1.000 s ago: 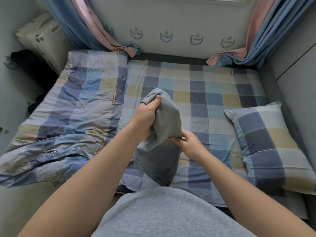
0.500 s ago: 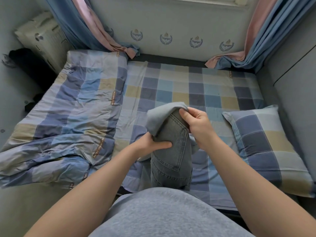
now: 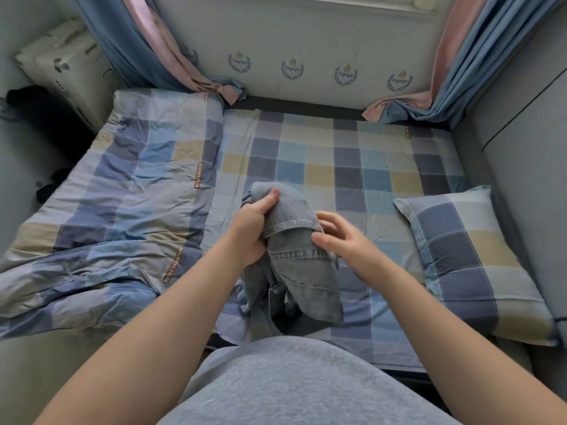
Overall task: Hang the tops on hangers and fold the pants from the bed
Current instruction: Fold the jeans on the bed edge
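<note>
Jeans in fingers of left hand, right hand fingers wide; duvet, pillow alongside.

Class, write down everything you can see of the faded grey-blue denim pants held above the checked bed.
The faded grey-blue denim pants are bunched and folded over, showing stitched seams, a hem and a pocket edge. The left hand grips the upper bunch; the rest hangs toward the checked bed sheet. The right hand, fingers spread, sits at their right side.
</note>
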The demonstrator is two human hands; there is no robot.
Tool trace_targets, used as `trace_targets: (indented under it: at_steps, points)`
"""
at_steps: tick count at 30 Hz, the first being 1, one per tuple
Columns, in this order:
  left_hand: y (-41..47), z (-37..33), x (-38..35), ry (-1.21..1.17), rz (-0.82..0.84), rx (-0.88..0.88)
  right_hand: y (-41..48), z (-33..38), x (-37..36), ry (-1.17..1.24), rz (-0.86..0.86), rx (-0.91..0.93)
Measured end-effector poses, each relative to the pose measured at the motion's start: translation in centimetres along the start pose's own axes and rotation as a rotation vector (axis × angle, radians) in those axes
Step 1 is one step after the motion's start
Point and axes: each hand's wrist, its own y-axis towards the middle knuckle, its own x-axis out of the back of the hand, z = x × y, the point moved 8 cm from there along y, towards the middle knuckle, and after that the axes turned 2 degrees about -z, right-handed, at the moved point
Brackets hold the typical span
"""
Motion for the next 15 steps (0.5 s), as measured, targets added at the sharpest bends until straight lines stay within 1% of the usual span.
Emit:
trace_targets:
  at_steps: [3, 5, 7, 9, 11, 13, 15]
  points:
    - [-0.3, -0.5, 0.7, -0.11, 0.024, 0.041, -1.1, -2.6, -1.0, -0.078, 0.07, -0.097]
    - [-0.4, -0.5, 1.1, -0.158, 0.047, 0.045, -1.6, -3.8, -1.8, -0.126, 0.089, -0.124]
    - [-0.4, -0.1, 1.4, -0.156, 0.048, 0.052, -1.4, -4.4, -2.0, -0.122, 0.031, -0.087]
    - [-0.4, 0.2, 1.7, -0.142, 0.034, 0.051, -1.0, -3.9, -1.5, -0.11, -0.069, -0.02]
    - [-0.1, 0.2, 2.3, -0.129, 0.015, 0.054, -0.8, -3.0, -0.5, -0.151, -0.151, 0.034]
    - [0.1, 0.2, 3.0, -0.069, -0.011, 0.063, -0.7, -2.1, 0.3, -0.203, -0.201, 0.056]
    - [0.1, 0.0, 3.3, 0.052, -0.02, 0.066, -0.7, -1.4, 0.8, -0.218, -0.244, 0.06]
